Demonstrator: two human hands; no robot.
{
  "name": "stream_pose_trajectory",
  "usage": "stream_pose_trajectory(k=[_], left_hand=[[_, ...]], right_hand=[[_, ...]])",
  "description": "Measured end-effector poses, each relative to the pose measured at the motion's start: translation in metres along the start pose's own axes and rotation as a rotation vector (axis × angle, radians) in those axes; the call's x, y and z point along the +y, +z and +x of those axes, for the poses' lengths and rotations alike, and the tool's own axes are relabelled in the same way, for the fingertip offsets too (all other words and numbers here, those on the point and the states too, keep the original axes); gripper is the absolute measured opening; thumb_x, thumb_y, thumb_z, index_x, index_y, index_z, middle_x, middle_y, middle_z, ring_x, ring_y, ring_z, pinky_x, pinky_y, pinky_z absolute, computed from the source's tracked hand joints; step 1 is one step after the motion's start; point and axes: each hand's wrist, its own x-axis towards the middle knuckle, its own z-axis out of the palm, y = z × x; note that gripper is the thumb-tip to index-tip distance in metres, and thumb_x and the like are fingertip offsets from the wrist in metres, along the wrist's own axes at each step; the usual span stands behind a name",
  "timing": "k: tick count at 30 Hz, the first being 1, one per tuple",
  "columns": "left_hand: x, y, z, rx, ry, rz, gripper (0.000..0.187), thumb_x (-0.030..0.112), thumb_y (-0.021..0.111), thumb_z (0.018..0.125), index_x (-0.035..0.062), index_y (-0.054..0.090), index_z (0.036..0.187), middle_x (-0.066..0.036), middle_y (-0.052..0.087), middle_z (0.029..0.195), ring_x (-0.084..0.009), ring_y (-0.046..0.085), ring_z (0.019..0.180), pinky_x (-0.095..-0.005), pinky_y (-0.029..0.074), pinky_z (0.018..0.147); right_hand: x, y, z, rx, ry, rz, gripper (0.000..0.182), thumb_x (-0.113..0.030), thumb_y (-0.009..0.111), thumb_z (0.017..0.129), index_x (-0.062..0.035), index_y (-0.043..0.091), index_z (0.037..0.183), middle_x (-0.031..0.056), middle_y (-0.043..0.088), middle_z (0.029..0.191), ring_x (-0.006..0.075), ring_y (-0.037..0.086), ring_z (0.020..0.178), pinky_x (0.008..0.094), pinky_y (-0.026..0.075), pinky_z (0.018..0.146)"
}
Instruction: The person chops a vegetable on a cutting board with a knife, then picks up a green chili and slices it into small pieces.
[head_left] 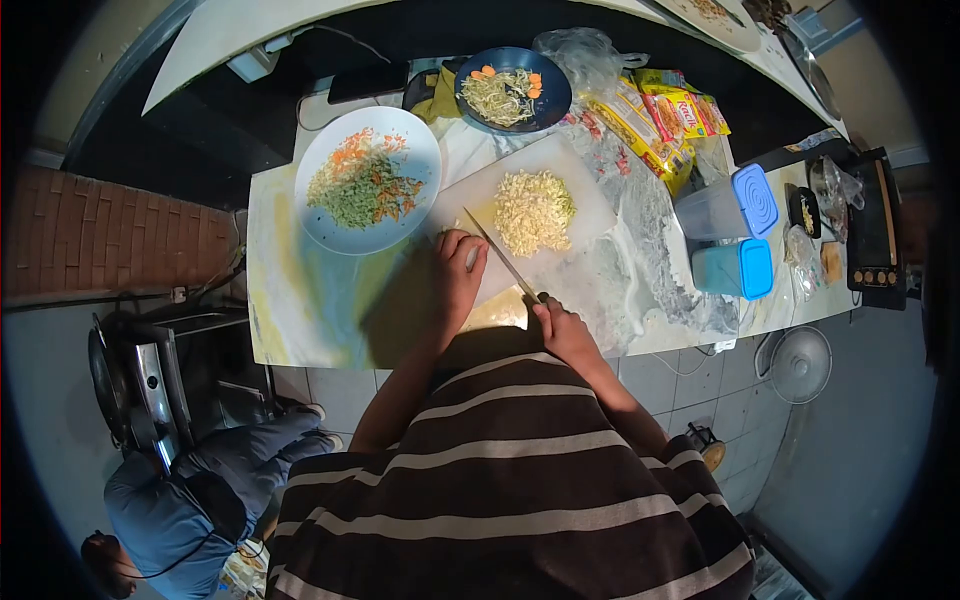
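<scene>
My right hand (568, 330) grips the handle of a kitchen knife (500, 252). Its blade slants up and left across the white cutting board (592, 205). Left of the blade, the fingers of my left hand (462, 268) are curled down at the board's left edge; a small pale piece seems to be under them, but I cannot make it out. A pile of finely chopped pale yellow-green vegetable (533, 213) lies on the board, right of the blade.
A white plate (310, 222) of chopped carrot and greens sits left; a dark plate (512, 58) with sprouts and carrot slices is behind the board. Yellow food packets (680, 115), a purple-lidded container (715, 205) and a blue-lidded container (733, 268) stand right. Another person (180, 500) is lower left.
</scene>
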Motion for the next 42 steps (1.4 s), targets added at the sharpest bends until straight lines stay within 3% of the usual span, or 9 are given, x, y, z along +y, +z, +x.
stream_pose_trajectory(k=[12, 18, 28, 36, 42], left_hand=[[-0.003, 0.002, -0.006, -0.053, -0.068, -0.032, 0.006, 0.006, 0.066, 0.085, 0.0053, 0.06, 0.086, -0.008, 0.056, 0.088, -0.0299, 0.054, 0.09, -0.0406, 0.043, 0.08], [0.0, 0.0, -0.005, -0.033, -0.05, -0.027, 0.005, 0.004, 0.066, 0.085, 0.0032, 0.062, 0.085, -0.009, 0.057, 0.086, -0.0274, 0.055, 0.087, -0.0373, 0.044, 0.08], [-0.001, -0.002, -0.002, -0.014, 0.005, -0.008, 0.006, 0.003, 0.068, 0.082, 0.0051, 0.063, 0.085, -0.008, 0.056, 0.086, -0.0289, 0.055, 0.087, -0.0403, 0.044, 0.078], [-0.002, 0.0, -0.003, 0.03, 0.012, 0.03, 0.013, 0.0, 0.072, 0.075, 0.0048, 0.064, 0.085, -0.007, 0.057, 0.085, -0.0264, 0.056, 0.086, -0.0376, 0.045, 0.077], [0.001, -0.002, -0.003, -0.006, -0.021, -0.032, 0.01, 0.001, 0.069, 0.08, 0.0039, 0.061, 0.086, -0.009, 0.056, 0.087, -0.0293, 0.055, 0.088, -0.0397, 0.045, 0.078]], right_hand=[[-0.003, -0.008, -0.014, 0.003, 0.049, 0.116, 0.037, -0.035, 0.044, 0.101, -0.0004, 0.057, 0.101, 0.0305, 0.062, 0.072, 0.0503, 0.061, 0.073, 0.0579, 0.049, 0.064], [-0.006, -0.008, -0.018, -0.056, 0.095, 0.13, 0.04, -0.039, 0.041, 0.103, -0.0019, 0.055, 0.102, 0.0307, 0.062, 0.075, 0.0506, 0.06, 0.078, 0.0567, 0.046, 0.066], [-0.003, -0.001, -0.009, -0.037, 0.041, 0.093, 0.039, -0.036, 0.041, 0.102, 0.0002, 0.055, 0.102, 0.0313, 0.062, 0.078, 0.0503, 0.061, 0.078, 0.0573, 0.048, 0.066], [-0.006, -0.009, -0.01, 0.013, 0.018, 0.046, 0.039, -0.036, 0.041, 0.102, 0.0003, 0.056, 0.103, 0.0308, 0.063, 0.078, 0.0505, 0.061, 0.075, 0.0571, 0.049, 0.065], [-0.011, -0.013, -0.014, -0.049, 0.085, 0.112, 0.04, -0.036, 0.041, 0.103, 0.0005, 0.056, 0.105, 0.0311, 0.063, 0.08, 0.0505, 0.061, 0.08, 0.0567, 0.048, 0.069]])
